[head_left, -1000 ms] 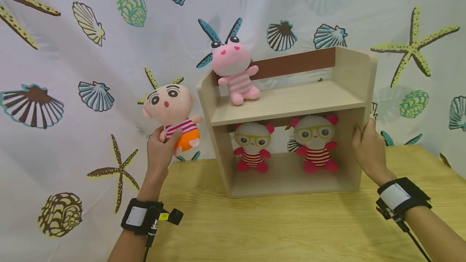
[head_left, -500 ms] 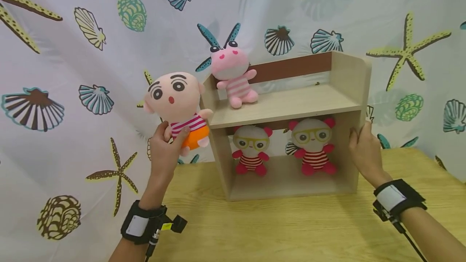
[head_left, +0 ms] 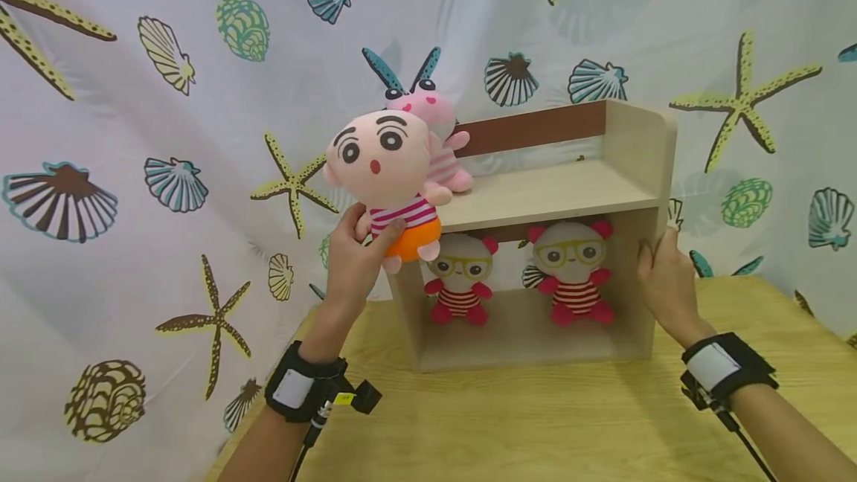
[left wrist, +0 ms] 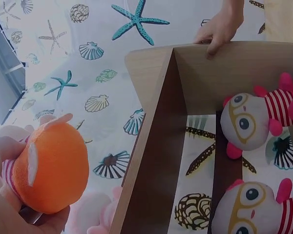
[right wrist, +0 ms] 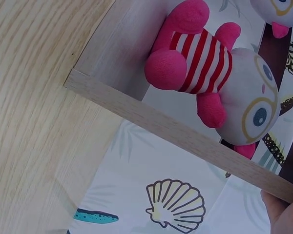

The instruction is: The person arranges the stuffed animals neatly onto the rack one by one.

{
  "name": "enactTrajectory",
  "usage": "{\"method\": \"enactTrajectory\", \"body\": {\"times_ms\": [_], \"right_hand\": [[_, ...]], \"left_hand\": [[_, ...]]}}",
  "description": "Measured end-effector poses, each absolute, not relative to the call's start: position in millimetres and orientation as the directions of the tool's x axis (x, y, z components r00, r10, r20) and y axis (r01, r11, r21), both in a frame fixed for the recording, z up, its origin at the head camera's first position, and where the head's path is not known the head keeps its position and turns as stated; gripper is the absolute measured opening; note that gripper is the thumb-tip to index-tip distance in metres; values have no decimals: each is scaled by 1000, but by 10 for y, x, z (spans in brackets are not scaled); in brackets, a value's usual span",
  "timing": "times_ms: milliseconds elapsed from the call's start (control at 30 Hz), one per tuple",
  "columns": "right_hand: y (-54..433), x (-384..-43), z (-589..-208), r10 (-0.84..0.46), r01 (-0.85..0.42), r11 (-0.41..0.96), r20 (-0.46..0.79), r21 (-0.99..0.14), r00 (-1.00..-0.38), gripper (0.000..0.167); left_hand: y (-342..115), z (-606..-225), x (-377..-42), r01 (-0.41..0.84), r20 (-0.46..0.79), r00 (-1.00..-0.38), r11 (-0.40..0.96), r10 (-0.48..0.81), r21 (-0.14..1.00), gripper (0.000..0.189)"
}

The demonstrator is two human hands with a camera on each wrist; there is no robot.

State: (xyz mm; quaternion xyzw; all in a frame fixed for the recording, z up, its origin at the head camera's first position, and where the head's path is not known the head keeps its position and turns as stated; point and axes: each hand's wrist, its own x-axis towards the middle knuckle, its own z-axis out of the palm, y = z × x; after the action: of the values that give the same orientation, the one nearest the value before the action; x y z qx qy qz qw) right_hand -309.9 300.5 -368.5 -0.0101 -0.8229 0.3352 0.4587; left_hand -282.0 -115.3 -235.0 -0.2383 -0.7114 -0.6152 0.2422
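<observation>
My left hand (head_left: 361, 255) grips a plush boy doll (head_left: 384, 162) by its body, thumb across the striped shirt and orange shorts. The doll is held up at the left end of a small wooden shelf (head_left: 535, 195). It overlaps a pink plush hippo (head_left: 448, 162) that sits on the upper board, hiding part of it. In the left wrist view the orange bottom of the doll (left wrist: 58, 165) faces the camera. My right hand (head_left: 669, 277) holds the right side panel of the shelf, thumb on the inner face. Two plush pandas (head_left: 458, 281) with yellow glasses sit in the lower compartment.
The shelf stands on a wooden table (head_left: 522, 415). Behind it hangs a white curtain (head_left: 201, 95) printed with shells and starfish. Black straps with cameras (head_left: 308, 385) and cables are on both wrists.
My left hand has carried the boy doll right and a little upward, from beside the shelf to in front of the hippo. My right hand stays on the side panel. The view shifts slightly.
</observation>
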Motion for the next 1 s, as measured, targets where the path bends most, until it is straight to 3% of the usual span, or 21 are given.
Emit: {"method": "enactTrajectory", "body": {"times_ms": [367,567,867,1000], "right_hand": [[2989,-3101,-3675,313,-295,775,745,-559,-589,33],[3005,-3092,-3689,305,-298,779,748,-552,-590,34],[3001,-3083,-3689,303,-289,780,738,-556,-603,35],[3004,-3065,-3694,307,-281,779,731,-561,-609,35]], "left_hand": [[-704,-2296,-2908,646,639,-760,38,118,762,60],[-444,-2209,-3003,609,604,-790,25,107,793,61],[-125,-2132,-3237,638,636,-759,-30,139,769,53],[7,-2119,-3337,611,613,-780,-60,124,789,55]]}}
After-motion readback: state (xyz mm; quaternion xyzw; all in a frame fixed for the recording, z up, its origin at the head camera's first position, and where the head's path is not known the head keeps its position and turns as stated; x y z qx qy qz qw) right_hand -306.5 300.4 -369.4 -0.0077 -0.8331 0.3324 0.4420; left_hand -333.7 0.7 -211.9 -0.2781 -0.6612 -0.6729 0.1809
